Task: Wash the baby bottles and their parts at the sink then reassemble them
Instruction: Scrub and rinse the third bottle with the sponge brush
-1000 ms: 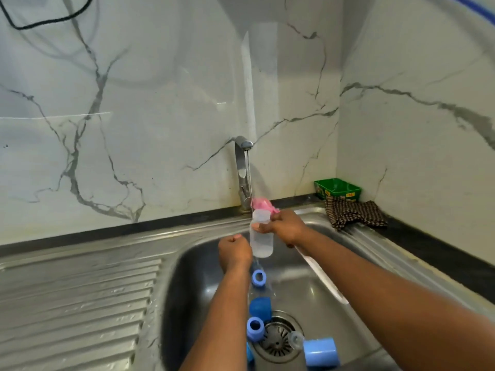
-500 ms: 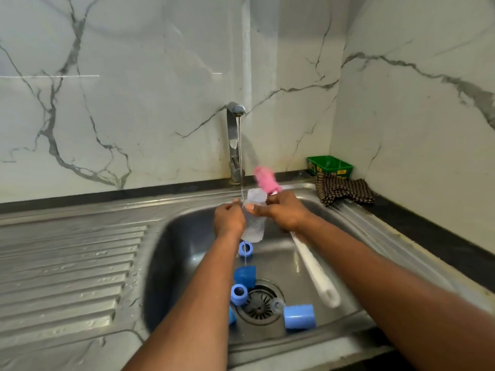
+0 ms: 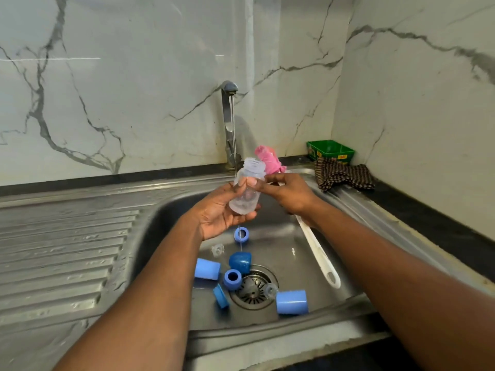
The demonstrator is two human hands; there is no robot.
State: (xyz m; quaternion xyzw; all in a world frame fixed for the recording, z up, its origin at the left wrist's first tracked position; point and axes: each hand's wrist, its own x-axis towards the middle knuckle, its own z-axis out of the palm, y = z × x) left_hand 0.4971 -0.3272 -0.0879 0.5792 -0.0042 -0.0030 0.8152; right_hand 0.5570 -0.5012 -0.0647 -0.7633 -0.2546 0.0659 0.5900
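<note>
Bottle [image 3: 246,192], clear plastic with a threaded neck and no cap, sits over the far middle of the steel sink [image 3: 348,295], held tilted a little to the right. A thin stream of water [image 3: 233,129] falls from the tap [image 3: 228,124] and runs past the bottle's left side. The left hand [image 3: 222,212] cradles the bottle from below, palm up, with the thumb and curled fingers wrapped around its lower body. The right hand [image 3: 290,192] grips the bottle brush [image 3: 316,250]: its fingers are closed around the white handle, and its fingertips also touch the right side of the bottle. The brush's pink head [image 3: 269,159] sticks up just right of the bottle's neck, outside the bottle, while the handle runs down and to the near right, ending in a loop.

On the sink floor lie the loose parts. 2 pale blue caps lie on their sides, 1 at the left [image 3: 206,269] and 1 at the near right [image 3: 291,302] beside the drain [image 3: 253,289]. A darker blue cap [image 3: 240,261] rests just beyond the drain. 2 blue collar rings show their holes, 1 far [image 3: 241,234] and 1 touching the drain's left edge [image 3: 232,279]; a 3rd blue ring [image 3: 221,295] lies on edge nearer. A clear teat [image 3: 217,249] sits left of the dark cap, and another clear piece [image 3: 270,290] lies at the drain's right edge.

At the far right corner of the counter stand a green tub [image 3: 330,151] and, just in front of it, a crumpled checked cloth [image 3: 342,175].
</note>
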